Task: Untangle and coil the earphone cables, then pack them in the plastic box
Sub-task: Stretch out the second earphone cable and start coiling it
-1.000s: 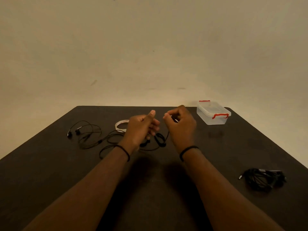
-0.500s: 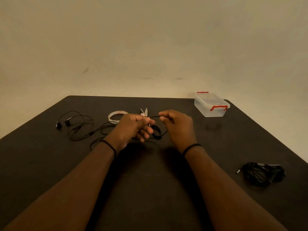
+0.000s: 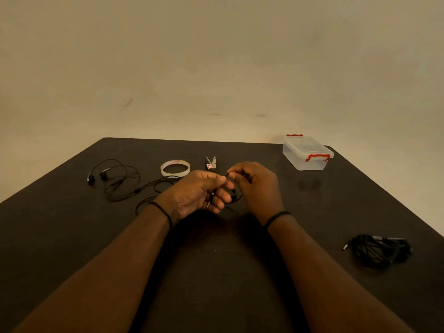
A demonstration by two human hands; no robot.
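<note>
Hands drew closer; left hand (image 3: 197,193) and right hand (image 3: 258,186) pinch earphone cable (image 3: 236,198).

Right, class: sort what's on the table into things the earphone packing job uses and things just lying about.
Job:
earphone cable, gripped by left hand and right hand
bundled cables
plastic box

Possibly just lying about:
tape roll
small cutter

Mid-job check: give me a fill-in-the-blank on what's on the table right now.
1. The plastic box has ____ latches.
2. Both hands, left hand and right hand, hold a black ____.
3. The tape roll lies to the ____ of the scissors.
4. The box's lid is ____.

Missing: red; cable; left; closed
</note>
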